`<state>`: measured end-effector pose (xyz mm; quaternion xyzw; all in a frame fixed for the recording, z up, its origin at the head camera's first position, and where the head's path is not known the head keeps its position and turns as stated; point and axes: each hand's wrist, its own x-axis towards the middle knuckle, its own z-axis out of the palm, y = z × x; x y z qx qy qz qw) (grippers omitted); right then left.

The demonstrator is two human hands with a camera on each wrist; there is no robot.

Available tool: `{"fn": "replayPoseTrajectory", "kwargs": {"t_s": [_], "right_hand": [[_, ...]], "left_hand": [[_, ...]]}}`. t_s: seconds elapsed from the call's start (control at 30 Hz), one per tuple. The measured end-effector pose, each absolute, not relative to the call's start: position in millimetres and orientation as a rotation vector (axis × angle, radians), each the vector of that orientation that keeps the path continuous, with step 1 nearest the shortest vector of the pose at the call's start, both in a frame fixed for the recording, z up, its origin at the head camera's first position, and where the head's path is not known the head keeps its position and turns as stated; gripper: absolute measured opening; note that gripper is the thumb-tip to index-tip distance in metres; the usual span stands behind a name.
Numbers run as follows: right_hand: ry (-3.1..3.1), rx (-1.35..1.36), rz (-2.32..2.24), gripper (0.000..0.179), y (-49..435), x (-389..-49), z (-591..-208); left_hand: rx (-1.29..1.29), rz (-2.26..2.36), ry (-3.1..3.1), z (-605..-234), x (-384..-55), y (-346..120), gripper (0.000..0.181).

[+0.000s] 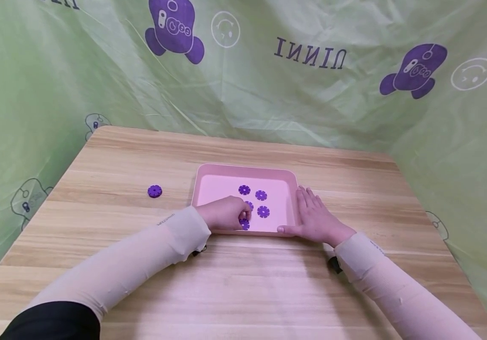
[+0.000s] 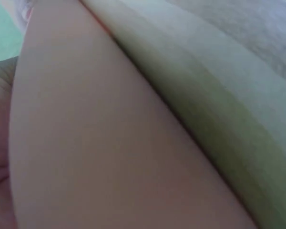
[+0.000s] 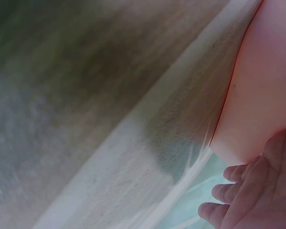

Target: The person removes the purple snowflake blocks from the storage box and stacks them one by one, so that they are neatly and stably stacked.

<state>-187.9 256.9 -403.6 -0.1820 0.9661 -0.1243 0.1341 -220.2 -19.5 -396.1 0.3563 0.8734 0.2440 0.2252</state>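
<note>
A shallow pink tray sits on the wooden table with several purple notched discs spread over its floor. My left hand reaches across the tray's front left, fingers curled down, pinching a purple notched disc near the front wall. Another disc just behind it is partly hidden by the fingers. Along the tray's right side lies my right hand, fingers straight against the outer wall, thumb over the front right corner. In the right wrist view, the fingers show beside the pink wall.
To the left of the tray, a small stack of purple discs rests on the table. Behind the table hangs a green printed curtain. The left wrist view is mostly filled by the tray's outer wall.
</note>
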Motion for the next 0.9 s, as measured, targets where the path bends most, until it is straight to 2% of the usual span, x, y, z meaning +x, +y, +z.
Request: {"fn": "replayPoseTrajectory", "kwargs": {"t_s": [0.23, 0.67, 0.9], "right_hand": [[2.801, -0.527, -0.345, 0.126, 257, -189, -405], [2.798, -0.522, -0.366, 0.125, 255, -190, -403], [2.805, -0.513, -0.374, 0.126, 256, -189, -405]], "left_hand": [[1.022, 0.566, 2.483, -400, -219, -19, 0.017], [1.047, 0.643, 2.490, -401, -219, -30, 0.015], [0.815, 0.936, 2.402, -392, -227, -44, 0.014]]}}
